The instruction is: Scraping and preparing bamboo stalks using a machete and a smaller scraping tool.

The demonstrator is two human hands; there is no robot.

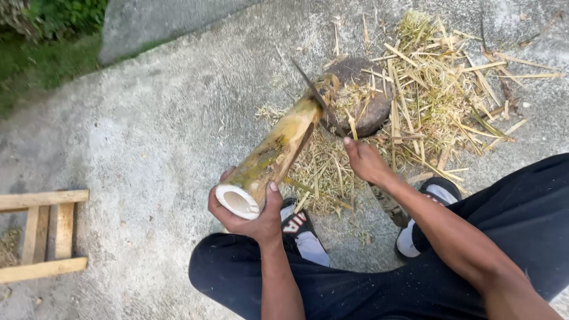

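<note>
While the left hand (249, 210) was wrapped around the near, hollow cut end of the bamboo culm (275, 155), fingers curled tight and thumb over the top, the far end rested tilted on a round wooden chopping block (363, 101). The right hand (364, 160) sat beside the culm, fingers closed; I judged it was gripping the handle of the machete (310, 89), but the handle itself was hidden, so cannot confirm. The blade showed as a thin dark edge biting into the culm's far end, right at the block.

Bamboo shavings and splinters (438, 89) lay piled over and past the block on the concrete ground (154, 136). Sandalled feet were just under the culm, one sandal (299, 224) very near the near end. A wooden frame (41, 234) lay well apart at the left edge.

Judgement on doing it well: keep the far end seated on the block so it takes the load, keep the blade aligned with the grain, keep the left grip well back from the edge, and keep feet out of the blade's line.
</note>
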